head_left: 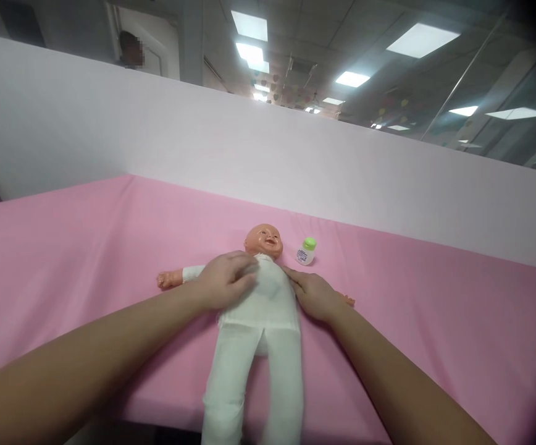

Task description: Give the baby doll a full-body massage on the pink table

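Observation:
A baby doll (272, 296) with a white cloth body lies on its back, its smiling plastic head toward the wall and its legs toward me. Across its shoulder and upper chest, on the left of the picture, rests my left hand (228, 278), fingers extended and slightly blurred. My right hand (315, 293) lies along the other shoulder and arm, its fingers stretched out flat against the doll's side. That arm of the doll is mostly covered; only its small plastic hand (349, 300) shows. Neither of my hands is wrapped around anything.
A small clear bottle (305, 254) with a green cap stands beside the doll's head. Pink cloth (402, 296) covers the table, with folds on both sides. Behind it rises a white partition (203, 136). Beyond, a person's head (131, 49) shows near a doorway.

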Available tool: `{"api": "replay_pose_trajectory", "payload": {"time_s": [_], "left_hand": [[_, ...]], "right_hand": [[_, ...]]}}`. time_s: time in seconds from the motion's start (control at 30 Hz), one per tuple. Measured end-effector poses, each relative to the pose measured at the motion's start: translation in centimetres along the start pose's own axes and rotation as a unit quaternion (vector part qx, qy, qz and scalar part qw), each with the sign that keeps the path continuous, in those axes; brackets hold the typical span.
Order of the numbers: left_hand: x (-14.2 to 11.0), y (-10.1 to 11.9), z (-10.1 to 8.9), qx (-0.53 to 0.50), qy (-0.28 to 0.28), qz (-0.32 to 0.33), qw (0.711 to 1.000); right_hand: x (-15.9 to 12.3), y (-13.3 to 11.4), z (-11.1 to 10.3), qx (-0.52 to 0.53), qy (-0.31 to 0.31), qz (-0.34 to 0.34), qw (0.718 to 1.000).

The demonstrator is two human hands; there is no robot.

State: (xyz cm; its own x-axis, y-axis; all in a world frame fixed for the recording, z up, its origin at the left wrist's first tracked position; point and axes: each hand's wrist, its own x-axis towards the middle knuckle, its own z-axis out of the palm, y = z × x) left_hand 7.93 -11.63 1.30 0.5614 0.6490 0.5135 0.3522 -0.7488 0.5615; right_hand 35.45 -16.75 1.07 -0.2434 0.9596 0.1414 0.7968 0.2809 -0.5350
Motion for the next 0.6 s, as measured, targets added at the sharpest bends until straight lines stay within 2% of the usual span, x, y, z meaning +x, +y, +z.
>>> {"api": "replay_pose_trajectory", "payload": {"time_s": [0.07, 0.13, 0.2, 0.27, 0.33, 0.47, 0.53, 0.6], "left_hand": [[-0.8, 2.3, 0.2, -0.086, -0.058, 0.080, 0.991], [-1.5, 4.3, 0.5, -0.149, -0.120, 0.126, 0.973], [-1.9, 5.6, 0.7, -0.144, -0.198, 0.178, 0.953], [-1.9, 5.8, 0.9, -0.099, -0.241, 0.205, 0.944], [-1.5, 5.0, 1.0, -0.047, -0.248, 0.195, 0.948], [-0.4, 1.9, 1.0, 0.044, -0.232, 0.133, 0.962], [0.0, 0.3, 0.9, 0.089, -0.194, 0.095, 0.972], [0.3, -0.8, 0.7, 0.123, -0.127, 0.039, 0.983]], "right_hand": [[0.1, 0.1, 0.0, -0.003, 0.001, 0.004, 1.000], [0.1, 0.2, 0.0, -0.005, 0.003, -0.001, 1.000], [0.2, 0.3, 0.1, -0.006, 0.006, -0.005, 1.000], [0.3, 0.5, 0.1, -0.007, 0.010, -0.003, 1.000], [0.3, 0.6, 0.0, -0.007, 0.010, 0.000, 1.000], [0.3, 0.3, 0.0, 0.003, 0.005, -0.002, 1.000], [0.2, 0.2, 0.1, 0.013, 0.012, -0.020, 1.000], [0.2, 0.1, 0.3, 0.023, 0.030, -0.054, 0.998]]}}
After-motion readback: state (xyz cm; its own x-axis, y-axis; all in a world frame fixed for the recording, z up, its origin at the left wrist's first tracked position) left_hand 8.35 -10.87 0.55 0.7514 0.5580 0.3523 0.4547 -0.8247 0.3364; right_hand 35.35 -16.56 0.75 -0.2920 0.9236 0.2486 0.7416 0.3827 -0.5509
